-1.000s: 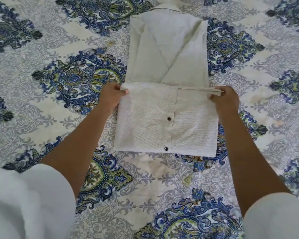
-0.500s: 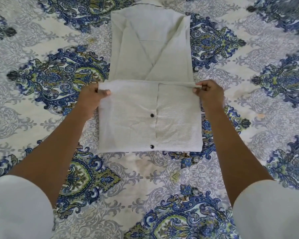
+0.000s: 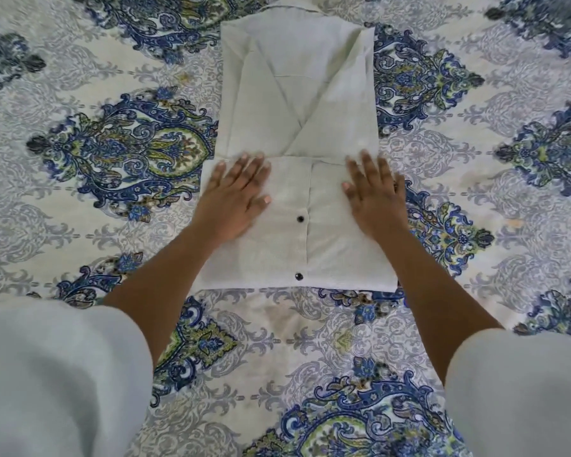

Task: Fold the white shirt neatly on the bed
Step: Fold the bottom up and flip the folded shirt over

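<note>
The white shirt [image 3: 297, 103] lies on the bed as a narrow upright rectangle, sleeves crossed over its back and collar at the far end. Its lower part is folded up over itself, showing the button placket with two dark buttons [image 3: 300, 219]. My left hand [image 3: 238, 196] rests flat, fingers spread, on the left half of that folded flap. My right hand [image 3: 374, 196] lies flat on the right half. Neither hand grips any cloth.
The bed is covered by a sheet [image 3: 119, 153] with blue, green and grey medallion patterns, reaching all edges of the view. My pale sleeves [image 3: 47, 374] fill the bottom corners.
Both hands have let go of the flap's top corners and moved inward, now lying flat with fingers spread on the folded flap. The fold edge has stayed where it was laid.
</note>
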Tool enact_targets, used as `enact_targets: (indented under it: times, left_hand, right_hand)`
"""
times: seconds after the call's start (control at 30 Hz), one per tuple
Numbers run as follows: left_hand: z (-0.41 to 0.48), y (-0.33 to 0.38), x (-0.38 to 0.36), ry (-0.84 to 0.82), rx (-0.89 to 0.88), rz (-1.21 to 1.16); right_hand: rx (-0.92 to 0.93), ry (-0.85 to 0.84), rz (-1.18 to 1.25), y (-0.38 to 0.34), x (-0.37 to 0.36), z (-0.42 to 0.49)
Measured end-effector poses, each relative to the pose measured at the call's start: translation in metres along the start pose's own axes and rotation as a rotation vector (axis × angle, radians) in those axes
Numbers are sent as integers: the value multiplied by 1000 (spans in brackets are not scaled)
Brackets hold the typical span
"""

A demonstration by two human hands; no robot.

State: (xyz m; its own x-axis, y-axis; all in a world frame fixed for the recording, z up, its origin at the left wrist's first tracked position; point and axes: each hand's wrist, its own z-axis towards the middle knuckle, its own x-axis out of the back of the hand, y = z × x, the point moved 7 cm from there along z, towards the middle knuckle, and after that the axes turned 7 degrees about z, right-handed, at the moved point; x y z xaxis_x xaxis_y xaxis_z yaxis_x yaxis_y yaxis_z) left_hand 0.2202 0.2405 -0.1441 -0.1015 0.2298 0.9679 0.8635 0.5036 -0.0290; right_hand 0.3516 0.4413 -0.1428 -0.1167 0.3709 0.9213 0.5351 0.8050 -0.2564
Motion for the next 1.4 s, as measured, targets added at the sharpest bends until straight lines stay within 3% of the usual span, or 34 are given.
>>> enact_targets:
  times: [0.07, 0.17, 0.27, 0.33, 0.5, 0.7, 0.87, 0.93, 1.03, 1.13, 1.2, 1.27, 1.33, 1.4]
  left_hand:
    - [2, -8, 5, -14, 6, -10]
    - [-9, -37, 21, 90, 3, 37]
    - [-31, -68, 24, 166, -154, 144]
    - [-40, -71, 18, 166, -294, 254]
    - [-24, -47, 6, 183, -470, 289]
    - [2, -53, 0, 145, -555, 226]
    - [7, -46, 7, 142, -516, 24]
    - [14, -57, 15, 74, -364, -323]
    - [46, -86, 17, -200, -79, -912]
    - [91, -114, 28, -279, 283, -1403]
    - [111, -120, 31, -248, 564, -1555]
    - [118, -118, 27, -173, 737, -1573]
    - [116, -115, 20, -118, 809, -1581]
    - [113, -116, 20, -145, 764, -1608]
  right_hand:
    - [-10, -5, 99, 5, 8, 0]
    - [24, 130, 192, 17, 37, -9]
    - [265, 232, -116, 31, 49, -24]
    - [452, 181, -302, 36, 36, -32]
    - [712, 158, -451, 24, 23, -30]
    - [720, 68, -463, 16, 9, -4]
    - [719, 5, -276, 9, 15, -1]
    - [588, -102, 52, 6, 30, 4]
    - [74, -299, 803, 15, 57, 45]
    - [-322, -175, 1314, 35, 73, 92]
    - [-481, -167, 1477, 37, 66, 107]
    - [-551, -158, 1499, 40, 53, 114]
    - [-542, -97, 1485, 47, 47, 115]
    - [-528, -77, 1481, 52, 46, 115]
